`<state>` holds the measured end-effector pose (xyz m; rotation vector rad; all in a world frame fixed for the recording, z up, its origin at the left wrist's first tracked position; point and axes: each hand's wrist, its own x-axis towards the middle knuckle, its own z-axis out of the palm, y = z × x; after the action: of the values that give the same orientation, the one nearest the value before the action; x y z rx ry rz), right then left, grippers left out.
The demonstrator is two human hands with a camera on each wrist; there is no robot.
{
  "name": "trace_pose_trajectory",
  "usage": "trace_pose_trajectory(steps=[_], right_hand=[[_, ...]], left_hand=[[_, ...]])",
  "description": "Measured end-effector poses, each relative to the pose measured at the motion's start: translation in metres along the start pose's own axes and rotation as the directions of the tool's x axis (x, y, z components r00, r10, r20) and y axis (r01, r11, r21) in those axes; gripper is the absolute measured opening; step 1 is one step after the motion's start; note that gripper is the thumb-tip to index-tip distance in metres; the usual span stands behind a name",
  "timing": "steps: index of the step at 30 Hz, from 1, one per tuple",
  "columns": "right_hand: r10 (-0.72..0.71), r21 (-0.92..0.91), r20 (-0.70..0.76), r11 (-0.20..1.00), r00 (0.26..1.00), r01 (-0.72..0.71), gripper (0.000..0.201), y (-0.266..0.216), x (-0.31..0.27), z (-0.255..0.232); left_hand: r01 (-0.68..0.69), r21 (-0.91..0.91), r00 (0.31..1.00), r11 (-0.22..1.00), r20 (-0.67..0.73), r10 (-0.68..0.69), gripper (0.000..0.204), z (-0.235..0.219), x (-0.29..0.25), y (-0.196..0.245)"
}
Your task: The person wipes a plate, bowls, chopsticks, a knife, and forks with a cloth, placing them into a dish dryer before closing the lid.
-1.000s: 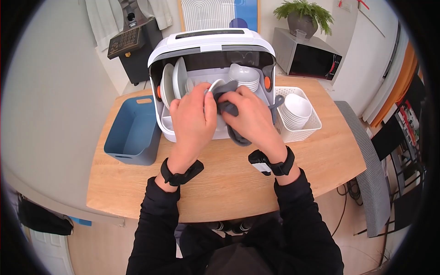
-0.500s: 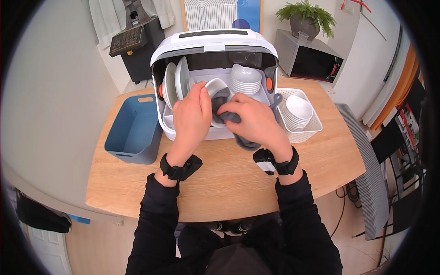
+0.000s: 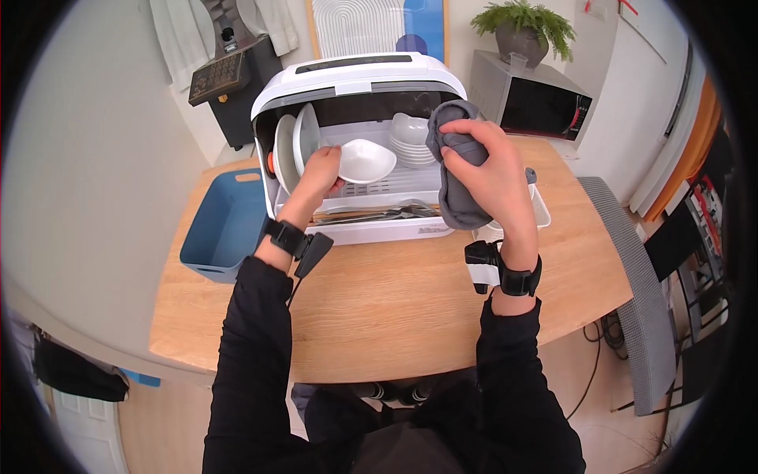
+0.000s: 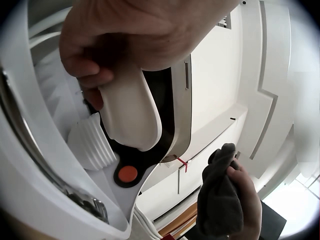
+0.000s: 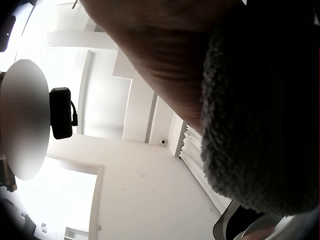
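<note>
My left hand pinches the rim of a white bowl, tilted toward me inside the open white dish cabinet. In the left wrist view the fingers curl round the edge of that bowl. My right hand grips a bunched grey cloth at the cabinet's right side, apart from the bowl. The cloth fills the right of the right wrist view. Plates stand upright at the cabinet's left; stacked bowls sit at its back right. Cutlery lies in the front tray.
A blue bin stands left of the cabinet on the wooden table. The white basket at the right is partly hidden by my right hand and the cloth. Behind it are a microwave and a potted fern.
The cloth has come out of the bowl and moved right and up with my right hand. My left hand keeps hold of the bowl, now showing its inside, and the cutlery has come into view.
</note>
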<state>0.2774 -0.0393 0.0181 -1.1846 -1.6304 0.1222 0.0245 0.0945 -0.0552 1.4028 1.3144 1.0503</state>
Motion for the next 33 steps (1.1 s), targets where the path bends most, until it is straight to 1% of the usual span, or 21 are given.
trace_pose_trajectory(steps=[3,6,9,11,12,15,18,21,24,27,30,33], right_hand=[[-0.014,0.014,0.0,1.0,1.0,0.014,0.026,0.0,0.001,-0.001],[-0.042,0.034,-0.022,0.999,0.999,0.042,0.024,0.002,0.0,-0.002],[-0.044,0.044,-0.028,0.998,0.999,0.045,0.024,0.001,0.0,-0.001],[-0.043,0.047,-0.026,0.998,0.999,0.045,0.024,0.0,-0.001,0.0],[-0.05,0.049,-0.028,0.998,0.998,0.051,0.024,0.001,-0.001,0.0],[-0.047,0.062,-0.02,0.997,0.999,0.048,0.024,-0.002,-0.002,0.001],[-0.035,0.064,-0.012,0.997,0.999,0.036,0.024,-0.004,-0.001,0.001],[-0.039,0.062,-0.025,0.997,0.999,0.04,0.024,-0.002,-0.001,0.001],[-0.037,0.058,-0.034,0.998,0.999,0.039,0.025,0.0,-0.001,0.0],[-0.036,0.053,-0.033,0.998,0.999,0.037,0.025,0.0,0.0,0.0],[-0.03,0.044,-0.024,0.999,0.999,0.031,0.025,-0.001,0.0,0.0],[-0.031,0.05,-0.031,0.998,0.999,0.032,0.025,-0.001,0.0,0.0]], left_hand=[[0.063,-0.043,0.998,0.997,0.026,-0.061,0.034,0.008,0.026,0.0],[0.077,0.117,0.997,0.99,0.018,-0.079,0.036,0.022,0.039,-0.005],[0.006,0.238,1.0,0.971,-0.011,-0.003,0.036,0.031,0.048,-0.011],[0.023,0.305,0.999,0.952,0.036,-0.036,0.035,0.034,0.05,-0.01],[0.031,0.337,0.997,0.941,0.059,-0.054,0.035,0.036,0.051,-0.009],[0.008,0.409,0.994,0.913,0.093,-0.05,0.032,0.038,0.055,-0.011],[0.002,0.442,0.997,0.897,0.065,-0.035,0.031,0.043,0.064,-0.019],[-0.154,0.647,0.988,0.747,0.088,0.127,0.03,0.043,0.079,-0.031],[-0.238,0.72,0.965,0.652,0.097,0.246,0.027,0.043,0.089,-0.039],[-0.268,0.767,0.948,0.583,0.102,0.301,0.022,0.047,0.088,-0.038],[-0.207,0.821,0.963,0.533,0.074,0.26,0.019,0.053,0.088,-0.036],[-0.192,0.817,0.974,0.543,0.089,0.21,0.018,0.056,0.093,-0.037]])
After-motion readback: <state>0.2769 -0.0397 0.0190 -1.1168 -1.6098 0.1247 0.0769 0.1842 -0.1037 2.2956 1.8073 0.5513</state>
